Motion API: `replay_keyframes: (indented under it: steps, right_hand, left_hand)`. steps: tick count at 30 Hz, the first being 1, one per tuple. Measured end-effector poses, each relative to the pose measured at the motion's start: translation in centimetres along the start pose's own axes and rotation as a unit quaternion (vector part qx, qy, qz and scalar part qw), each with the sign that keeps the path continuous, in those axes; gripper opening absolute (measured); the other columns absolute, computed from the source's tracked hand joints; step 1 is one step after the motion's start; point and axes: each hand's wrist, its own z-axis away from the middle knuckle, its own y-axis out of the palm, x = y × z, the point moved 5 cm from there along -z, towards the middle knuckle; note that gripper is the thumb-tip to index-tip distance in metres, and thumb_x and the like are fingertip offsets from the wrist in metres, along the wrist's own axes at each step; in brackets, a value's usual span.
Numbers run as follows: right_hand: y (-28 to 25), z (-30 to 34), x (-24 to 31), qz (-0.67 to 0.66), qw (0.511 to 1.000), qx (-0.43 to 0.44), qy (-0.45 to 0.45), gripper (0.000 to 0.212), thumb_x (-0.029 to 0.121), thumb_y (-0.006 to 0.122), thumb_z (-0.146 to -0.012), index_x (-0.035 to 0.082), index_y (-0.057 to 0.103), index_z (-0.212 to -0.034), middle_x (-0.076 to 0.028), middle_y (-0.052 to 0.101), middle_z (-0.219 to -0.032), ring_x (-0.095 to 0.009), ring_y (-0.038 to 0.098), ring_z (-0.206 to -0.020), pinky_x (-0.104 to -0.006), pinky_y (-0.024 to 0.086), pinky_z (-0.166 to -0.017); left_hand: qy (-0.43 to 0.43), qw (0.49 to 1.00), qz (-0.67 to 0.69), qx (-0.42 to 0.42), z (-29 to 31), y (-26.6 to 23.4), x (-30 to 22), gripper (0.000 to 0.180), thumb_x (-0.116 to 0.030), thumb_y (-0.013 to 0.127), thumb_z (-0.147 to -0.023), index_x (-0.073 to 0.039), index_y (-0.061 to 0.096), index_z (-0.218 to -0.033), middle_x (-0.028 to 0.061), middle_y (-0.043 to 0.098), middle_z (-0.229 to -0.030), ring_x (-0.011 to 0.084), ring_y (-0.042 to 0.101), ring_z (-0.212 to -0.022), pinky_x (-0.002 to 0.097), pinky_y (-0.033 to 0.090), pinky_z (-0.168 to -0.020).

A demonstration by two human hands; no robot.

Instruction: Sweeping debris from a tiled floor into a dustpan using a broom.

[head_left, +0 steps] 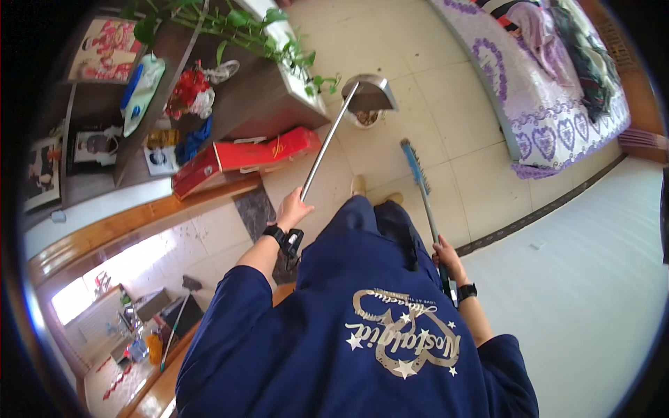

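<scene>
My left hand (293, 210) is closed around the long metal handle of a dustpan (372, 96). The dustpan's metal pan is tilted above a small whitish container (364, 125) with brownish bits inside; whether the two touch I cannot tell. On my right, the fingers of my right hand (450, 259) wrap round the dark handle of a broom (412, 165). Its blue head with dark bristles points away from me, over the tiled floor, to the right of the dustpan.
A dark shelf unit (240, 111) with pictures and ornaments stands left, a long red box (240, 161) before it. Green trailing plants (237, 21) hang near the dustpan. At far right is a bed with a purple-and-white cover (547, 132); a pale wall (564, 258) lies right.
</scene>
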Motion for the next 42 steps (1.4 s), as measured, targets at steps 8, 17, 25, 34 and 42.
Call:
replay_keyframes:
  steps: [8,17,25,34,42]
  right_hand:
    - [3.3,0.4,1.0,0.064,0.998,0.017,-0.015,0.057,0.019,0.045,-0.086,0.019,0.017,-0.135,0.0,0.037,-0.053,-0.011,0.039,-0.043,-0.0255,0.037,-0.039]
    - [16.4,0.0,-0.2,0.073,0.987,0.145,0.005,0.055,0.017,0.045,-0.086,0.018,0.02,-0.134,0.001,0.039,-0.058,-0.009,0.039,-0.044,-0.0214,0.034,-0.04]
    - [35.8,-11.9,-8.4,-0.089,0.932,0.343,0.075,0.007,0.012,0.047,-0.085,0.011,0.04,-0.086,0.001,0.041,-0.06,-0.006,0.038,-0.044,-0.0183,0.033,-0.04]
    - [28.2,-14.4,-5.9,-0.203,0.922,0.322,0.071,0.014,0.006,0.047,-0.085,0.012,0.035,-0.086,0.001,0.037,-0.058,-0.007,0.036,-0.046,-0.0207,0.033,-0.042]
    - [6.9,-8.8,0.3,-0.252,0.954,0.127,0.099,0.057,0.01,0.046,-0.085,0.025,0.018,-0.132,0.002,0.036,-0.061,-0.006,0.034,-0.047,-0.0164,0.03,-0.038]
  left_hand:
    - [-0.094,0.946,0.284,0.122,4.0,-3.1,-0.6,0.047,-0.02,0.071,-0.067,-0.003,0.05,-0.106,0.0037,0.054,-0.063,0.0084,0.047,-0.046,0.0241,0.038,-0.039]
    - [-0.063,0.902,0.398,0.154,6.7,-7.9,3.0,0.042,-0.013,0.065,-0.074,-0.001,0.046,-0.11,0.0036,0.054,-0.069,0.0053,0.044,-0.044,0.0185,0.036,-0.035]
    - [-0.031,0.898,0.392,0.198,7.8,-10.3,8.1,0.056,-0.012,0.064,-0.075,-0.001,0.037,-0.122,0.0016,0.049,-0.069,0.0055,0.044,-0.047,0.019,0.037,-0.035]
    - [-0.048,0.89,0.402,0.212,9.6,-9.3,9.3,0.06,-0.012,0.065,-0.074,0.001,0.034,-0.124,0.0018,0.05,-0.069,0.0054,0.045,-0.047,0.0186,0.038,-0.035]
    - [-0.097,0.869,0.435,0.214,10.4,-5.4,1.0,0.058,-0.012,0.066,-0.074,0.0,0.037,-0.123,0.001,0.051,-0.068,0.0048,0.044,-0.046,0.018,0.037,-0.035]
